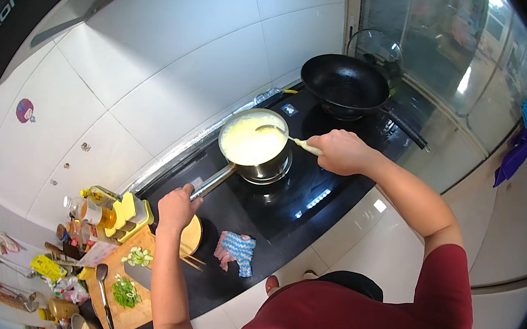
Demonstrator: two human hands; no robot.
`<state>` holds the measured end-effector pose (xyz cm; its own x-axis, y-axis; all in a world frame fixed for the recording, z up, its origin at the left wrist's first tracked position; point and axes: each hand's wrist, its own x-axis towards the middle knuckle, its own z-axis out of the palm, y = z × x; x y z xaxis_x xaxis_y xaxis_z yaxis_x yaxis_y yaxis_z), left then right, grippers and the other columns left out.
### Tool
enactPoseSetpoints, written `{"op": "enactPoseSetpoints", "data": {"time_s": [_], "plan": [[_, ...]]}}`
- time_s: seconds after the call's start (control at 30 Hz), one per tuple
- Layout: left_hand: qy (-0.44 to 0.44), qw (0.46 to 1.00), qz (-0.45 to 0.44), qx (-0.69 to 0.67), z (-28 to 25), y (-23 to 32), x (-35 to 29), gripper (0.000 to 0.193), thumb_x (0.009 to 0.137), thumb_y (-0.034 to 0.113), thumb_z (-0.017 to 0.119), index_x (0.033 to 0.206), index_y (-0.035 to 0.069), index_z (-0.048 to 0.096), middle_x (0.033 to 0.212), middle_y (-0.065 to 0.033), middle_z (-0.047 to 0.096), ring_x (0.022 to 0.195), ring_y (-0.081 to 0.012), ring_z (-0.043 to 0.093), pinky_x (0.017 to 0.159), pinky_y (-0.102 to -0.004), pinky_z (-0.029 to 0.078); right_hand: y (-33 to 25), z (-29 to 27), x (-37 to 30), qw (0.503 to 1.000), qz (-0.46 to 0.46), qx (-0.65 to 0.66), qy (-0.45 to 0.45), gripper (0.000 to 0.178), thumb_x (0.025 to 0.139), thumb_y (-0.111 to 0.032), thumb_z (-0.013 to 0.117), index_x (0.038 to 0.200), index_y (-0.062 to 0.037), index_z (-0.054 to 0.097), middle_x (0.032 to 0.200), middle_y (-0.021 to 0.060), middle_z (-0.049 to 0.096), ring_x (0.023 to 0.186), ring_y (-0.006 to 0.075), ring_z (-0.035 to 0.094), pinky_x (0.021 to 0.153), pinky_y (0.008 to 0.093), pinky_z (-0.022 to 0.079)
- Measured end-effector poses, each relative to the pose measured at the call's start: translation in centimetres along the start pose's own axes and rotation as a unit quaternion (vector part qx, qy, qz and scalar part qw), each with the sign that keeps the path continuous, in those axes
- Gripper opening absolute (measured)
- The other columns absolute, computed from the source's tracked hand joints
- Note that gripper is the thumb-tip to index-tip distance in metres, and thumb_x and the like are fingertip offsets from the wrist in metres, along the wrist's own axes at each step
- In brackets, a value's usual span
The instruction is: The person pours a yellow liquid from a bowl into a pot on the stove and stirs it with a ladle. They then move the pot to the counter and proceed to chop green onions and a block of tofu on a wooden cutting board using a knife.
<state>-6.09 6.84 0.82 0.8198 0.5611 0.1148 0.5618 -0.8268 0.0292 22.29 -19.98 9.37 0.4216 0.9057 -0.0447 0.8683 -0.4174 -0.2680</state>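
Note:
A steel saucepan [268, 164] stands on the near burner, filled with a pale yellow, thick-looking mixture [251, 141]. My left hand [177, 207] is closed round the pan's long handle [213, 181]. In my right hand [342, 151] is a spoon [309, 147] with a pale handle; its metal end dips into the mixture near the pan's right side. Beneath my left forearm, a bowl of yellow liquid [190, 236] sits partly hidden, with chopsticks [195, 261] by it. A blue, white and pink cloth [238, 252] lies on the counter just right of that bowl.
A black wok [345, 83] rests on the right burner, its handle [407, 128] pointing toward the front right. On the left, a wooden cutting board [122, 320] bears chopped greens [125, 292], sliced pale pieces [137, 257] and a dark spatula [104, 293]. Oil bottles [101, 215] and a yellow seasoning box [129, 212] stand behind.

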Motion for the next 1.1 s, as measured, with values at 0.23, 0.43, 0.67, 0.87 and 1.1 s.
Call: {"op": "enactPoseSetpoints", "data": {"time_s": [0.23,0.43,0.67,0.87,1.1], "plan": [[-0.035,0.998,0.036,-0.033,-0.8,-0.4,0.4,0.032,0.086,0.035,0.067,0.098,0.007,0.06,0.085,-0.0174,0.068,0.082,-0.0374,0.066,0.071,-0.0474,0.053,-0.5,1.6,1.5,0.984,0.039,0.171,-0.039,0.036,0.085,-0.013,0.057,0.12,-0.0041,0.062,0.093,0.0181,0.069,0.065,0.025,0.064,0.058,0.0355,0.05],[-0.048,0.996,0.05,-0.05,-0.6,-0.8,0.3,0.032,0.088,0.035,0.065,0.099,0.005,0.06,0.087,-0.0197,0.068,0.085,-0.0388,0.066,0.073,-0.0475,0.053,-1.1,4.4,2.5,0.76,0.212,0.606,-0.099,0.027,0.093,-0.018,0.052,0.112,0.0003,0.059,0.083,0.014,0.066,0.048,0.0075,0.046,0.039,0.0219,0.032],[-0.045,0.997,0.049,-0.047,-0.6,-1.1,0.2,0.032,0.087,0.035,0.067,0.098,0.005,0.059,0.084,-0.0187,0.068,0.083,-0.0393,0.065,0.07,-0.0485,0.051,-2.9,4.8,0.7,0.64,0.23,0.73,-0.071,0.029,0.094,-0.014,0.052,0.119,0.0017,0.054,0.087,0.0166,0.066,0.049,0.0071,0.045,0.04,0.0199,0.031],[-0.045,0.996,0.049,-0.05,-0.6,-1.0,0.4,0.033,0.087,0.035,0.067,0.099,0.005,0.06,0.085,-0.0192,0.068,0.083,-0.0391,0.066,0.071,-0.0484,0.052,-3.1,2.7,-1.4,0.674,0.206,0.708,-0.031,0.035,0.092,-0.011,0.055,0.125,-0.0019,0.052,0.088,0.0161,0.065,0.048,0.0068,0.043,0.04,0.0203,0.03],[-0.052,0.996,0.045,-0.056,-0.6,-1.2,0.5,0.034,0.086,0.035,0.067,0.102,0.006,0.062,0.085,-0.0195,0.068,0.084,-0.0394,0.066,0.073,-0.0483,0.052,-3.7,1.7,-2.4,0.807,0.187,0.56,0.027,0.041,0.09,-0.011,0.055,0.13,-0.0015,0.053,0.088,0.0137,0.066,0.051,0.0079,0.046,0.043,0.0237,0.034]]}}
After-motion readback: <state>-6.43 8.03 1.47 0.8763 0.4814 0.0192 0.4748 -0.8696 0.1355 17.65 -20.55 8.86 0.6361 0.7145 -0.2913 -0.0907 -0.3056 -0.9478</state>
